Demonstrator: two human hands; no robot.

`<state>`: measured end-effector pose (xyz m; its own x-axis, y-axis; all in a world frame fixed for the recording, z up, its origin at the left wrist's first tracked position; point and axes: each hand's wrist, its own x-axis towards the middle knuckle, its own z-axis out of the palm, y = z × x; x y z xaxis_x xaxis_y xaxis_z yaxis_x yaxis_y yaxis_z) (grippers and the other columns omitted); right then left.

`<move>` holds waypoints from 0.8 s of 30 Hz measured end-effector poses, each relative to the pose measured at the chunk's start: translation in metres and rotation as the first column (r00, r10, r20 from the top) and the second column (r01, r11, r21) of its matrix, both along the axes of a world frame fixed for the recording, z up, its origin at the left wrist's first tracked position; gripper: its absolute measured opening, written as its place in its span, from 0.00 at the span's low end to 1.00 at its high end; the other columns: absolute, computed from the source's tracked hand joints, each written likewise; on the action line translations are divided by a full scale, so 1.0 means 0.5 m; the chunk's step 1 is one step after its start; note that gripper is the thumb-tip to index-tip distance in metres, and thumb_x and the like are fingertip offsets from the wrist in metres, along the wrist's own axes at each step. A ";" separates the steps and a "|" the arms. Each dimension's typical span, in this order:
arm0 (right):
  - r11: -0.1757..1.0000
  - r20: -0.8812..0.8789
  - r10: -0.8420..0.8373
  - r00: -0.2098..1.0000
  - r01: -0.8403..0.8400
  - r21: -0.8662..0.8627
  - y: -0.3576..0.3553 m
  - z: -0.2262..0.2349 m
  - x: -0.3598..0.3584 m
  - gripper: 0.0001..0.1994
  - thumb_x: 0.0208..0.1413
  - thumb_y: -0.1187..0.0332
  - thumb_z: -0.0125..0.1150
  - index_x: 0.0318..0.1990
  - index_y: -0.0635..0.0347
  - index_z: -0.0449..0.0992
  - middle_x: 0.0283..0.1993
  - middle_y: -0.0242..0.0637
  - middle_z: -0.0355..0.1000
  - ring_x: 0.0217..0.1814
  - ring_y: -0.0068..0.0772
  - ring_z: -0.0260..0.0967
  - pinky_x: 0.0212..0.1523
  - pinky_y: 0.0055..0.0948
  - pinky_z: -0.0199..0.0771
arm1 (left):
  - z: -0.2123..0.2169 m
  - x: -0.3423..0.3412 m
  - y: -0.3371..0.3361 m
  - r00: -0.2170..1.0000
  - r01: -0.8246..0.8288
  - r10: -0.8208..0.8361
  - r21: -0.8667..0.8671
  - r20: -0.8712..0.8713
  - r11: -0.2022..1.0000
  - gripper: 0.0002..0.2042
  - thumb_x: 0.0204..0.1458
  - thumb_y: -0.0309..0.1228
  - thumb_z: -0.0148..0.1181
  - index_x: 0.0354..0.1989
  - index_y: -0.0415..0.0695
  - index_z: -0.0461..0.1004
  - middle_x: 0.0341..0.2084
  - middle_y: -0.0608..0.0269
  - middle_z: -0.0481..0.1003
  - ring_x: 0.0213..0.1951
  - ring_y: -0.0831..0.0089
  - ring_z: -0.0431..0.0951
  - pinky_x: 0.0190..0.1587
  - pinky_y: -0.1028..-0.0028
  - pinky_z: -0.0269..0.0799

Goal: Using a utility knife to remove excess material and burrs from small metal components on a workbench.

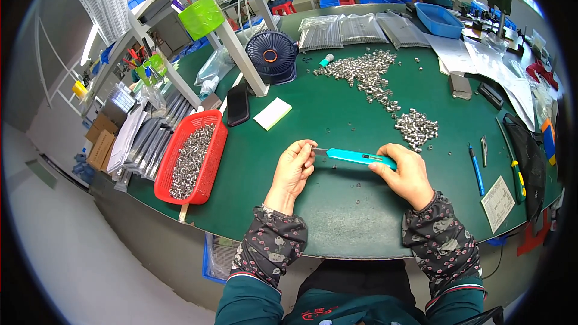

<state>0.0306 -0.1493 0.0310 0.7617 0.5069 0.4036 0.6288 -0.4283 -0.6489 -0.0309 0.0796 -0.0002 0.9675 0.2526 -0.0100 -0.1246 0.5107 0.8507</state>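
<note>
A teal utility knife [355, 156] is gripped by my right hand [409, 171], its blade extended toward the left. At the blade's tip, my left hand [293, 167] pinches a small metal piece [312, 148] between thumb and fingers; most of it is hidden. Both hands are above the green table [337, 222]. Just beyond them lies a small heap of shiny metal rings [416, 128], and a larger spread of the same rings [361, 75] trails off behind it. A few tiny dark scraps are scattered near my hands.
To the left stands a red plastic basket [198, 162] full of small metal parts. Beyond are a phone [238, 105], a notepad [273, 114] and a blue fan [272, 54]. Pens [475, 168], a paper slip [498, 204] and a yellow-green handled tool [518, 180] lie right.
</note>
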 end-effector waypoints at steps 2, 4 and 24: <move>1.000 0.010 -0.003 1.000 0.003 0.004 -0.001 -0.001 0.001 0.14 0.42 0.57 0.58 0.29 0.59 0.70 0.24 0.37 0.66 0.23 0.39 0.65 0.24 0.33 0.62 | 0.000 0.000 -0.001 1.000 -0.010 0.010 0.013 -0.011 1.000 0.06 0.50 0.31 0.51 0.32 0.41 0.69 0.20 0.70 0.64 0.18 0.87 0.58 0.13 0.90 0.48; 1.000 0.019 -0.004 1.000 0.004 0.008 0.000 -0.002 0.001 0.14 0.42 0.57 0.58 0.29 0.59 0.70 0.23 0.37 0.66 0.23 0.39 0.65 0.24 0.33 0.62 | 0.001 -0.001 0.000 1.000 -0.015 0.015 0.034 -0.011 0.999 0.07 0.50 0.31 0.51 0.31 0.41 0.69 0.20 0.70 0.64 0.18 0.87 0.58 0.13 0.90 0.48; 0.999 0.166 -0.026 0.986 0.020 0.038 0.002 -0.004 -0.001 0.13 0.39 0.61 0.60 0.29 0.59 0.69 0.22 0.36 0.63 0.23 0.38 0.63 0.23 0.33 0.62 | 0.001 0.002 0.001 0.999 -0.024 0.029 0.094 -0.044 0.995 0.10 0.52 0.35 0.47 0.27 0.41 0.66 0.16 0.70 0.62 0.16 0.87 0.56 0.13 0.89 0.46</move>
<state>0.0302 -0.1482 0.0289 0.6939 0.4725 0.5433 0.7194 -0.4225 -0.5513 -0.0299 0.0802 0.0000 0.9595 0.2801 -0.0288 -0.0973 0.4260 0.8995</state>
